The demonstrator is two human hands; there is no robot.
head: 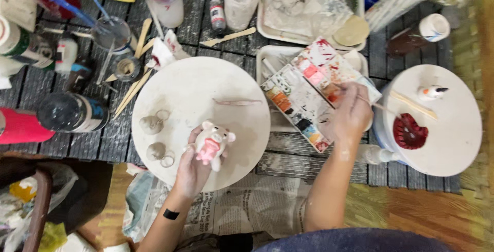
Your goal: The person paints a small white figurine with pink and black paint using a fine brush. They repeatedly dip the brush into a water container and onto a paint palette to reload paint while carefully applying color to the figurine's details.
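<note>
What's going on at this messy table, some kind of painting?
A person is painting a small clay pig. The left hand holds the pig over a round white board; it already has pink on its front. The right hand holds a thin brush over a paint palette of mixed colours. Two small clay pieces with rings lie on the board, and a red piece sits on a second board at the right.

Even, soft overhead light filled the scene, bright without harsh shadows. Mild glare sat on the white round board (206,92) above the left hand's fingers. The right hand (352,115) was motion-blurred. Edges bent and softened, especially far right of the fingers.
</note>
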